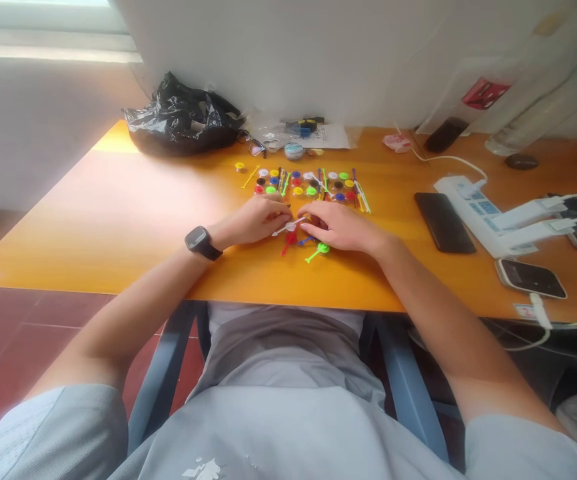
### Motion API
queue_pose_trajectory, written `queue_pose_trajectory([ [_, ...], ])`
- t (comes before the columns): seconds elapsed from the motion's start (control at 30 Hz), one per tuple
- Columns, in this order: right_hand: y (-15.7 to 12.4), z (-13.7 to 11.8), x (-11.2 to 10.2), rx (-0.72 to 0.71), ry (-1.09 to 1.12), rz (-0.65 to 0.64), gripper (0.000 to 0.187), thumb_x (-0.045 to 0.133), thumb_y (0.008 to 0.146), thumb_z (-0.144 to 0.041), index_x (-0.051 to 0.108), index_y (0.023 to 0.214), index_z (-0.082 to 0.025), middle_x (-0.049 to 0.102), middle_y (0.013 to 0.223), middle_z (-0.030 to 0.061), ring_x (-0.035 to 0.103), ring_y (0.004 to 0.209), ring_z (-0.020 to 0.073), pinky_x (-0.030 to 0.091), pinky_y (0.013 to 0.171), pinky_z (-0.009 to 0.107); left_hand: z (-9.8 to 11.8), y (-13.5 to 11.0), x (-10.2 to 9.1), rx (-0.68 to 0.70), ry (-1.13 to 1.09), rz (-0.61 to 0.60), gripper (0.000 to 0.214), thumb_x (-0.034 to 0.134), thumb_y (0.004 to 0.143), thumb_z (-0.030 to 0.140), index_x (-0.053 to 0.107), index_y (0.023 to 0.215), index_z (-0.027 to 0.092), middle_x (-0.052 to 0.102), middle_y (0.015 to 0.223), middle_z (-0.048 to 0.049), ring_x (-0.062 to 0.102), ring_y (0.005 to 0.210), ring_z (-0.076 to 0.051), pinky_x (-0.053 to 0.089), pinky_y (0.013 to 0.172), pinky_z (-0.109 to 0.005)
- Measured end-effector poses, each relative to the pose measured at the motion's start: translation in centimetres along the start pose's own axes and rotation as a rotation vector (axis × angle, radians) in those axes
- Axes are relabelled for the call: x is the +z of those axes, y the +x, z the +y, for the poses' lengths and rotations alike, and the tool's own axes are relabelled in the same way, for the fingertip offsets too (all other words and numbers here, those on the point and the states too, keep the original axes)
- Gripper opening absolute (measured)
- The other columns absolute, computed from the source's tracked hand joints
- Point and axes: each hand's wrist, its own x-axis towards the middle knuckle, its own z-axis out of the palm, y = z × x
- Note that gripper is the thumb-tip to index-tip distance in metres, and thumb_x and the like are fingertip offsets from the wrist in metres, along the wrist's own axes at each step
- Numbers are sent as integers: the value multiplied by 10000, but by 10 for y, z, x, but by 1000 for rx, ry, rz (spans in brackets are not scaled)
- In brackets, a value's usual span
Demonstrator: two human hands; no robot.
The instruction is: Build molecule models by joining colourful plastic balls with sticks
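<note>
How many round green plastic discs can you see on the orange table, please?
4: left green disc, middle green disc and right green disc farther back, and near green disc by the right bare hand. Others may be hidden.

left grip [258, 219]: fingers [279, 211] curled | right grip [343, 225]: facing down | forearms [428, 300] angled inward

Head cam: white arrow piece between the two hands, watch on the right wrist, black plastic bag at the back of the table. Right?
One error: the watch is on the left wrist, not the right, as the head view shows. The white arrow piece is between the two hands, and the black plastic bag is at the back of the table.
</note>
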Motion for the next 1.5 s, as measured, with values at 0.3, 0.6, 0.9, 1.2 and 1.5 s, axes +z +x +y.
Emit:
queue_pose_trajectory([
  [0.3,2,-1,1,26,-11,30,265,565,1018,-375,725,1146,-206,746,1001,85,635,815,221,417,722,321,-3,-2,2,-129,-78,65,203,644,982,309,756,1086,176,788,945,-65,705,794,-170,531,741,-277],
  [0.6,3,2,8,20,-22,204,349,565,1011,-373,633,1309,-205,689,918,62,604,782,212,412,703,310,-5,-2,8,-96,-167,86,206,672,979,343,749,1089,188,796,1004,-63,717,835,-161,556,776,-269],
  [0.9,5,4,12,-82,45,190,194,532,1024,-323,685,1041,-204,672,975,82,604,870,225,444,789,331,2,0,6,-96,-128,78,212,688,960,369,791,1020,193,781,847,-33,684,726,-149,539,736,-257],
  [1.2,9,5,19,-69,158,210,164,563,1004,-313,675,1031,-196,657,943,59,576,797,191,430,718,300,0,-1,9,-91,-146,90,202,686,960,345,791,1033,188,788,876,-40,683,737,-150,529,738,-259],
  [1.5,13,9,24,-39,195,234,149,585,979,-299,658,907,-191,644,888,49,573,774,181,433,714,300,0,0,11,-127,-262,79,231,694,960,389,783,1032,188,788,948,-54,695,798,-158,562,762,-265],
])
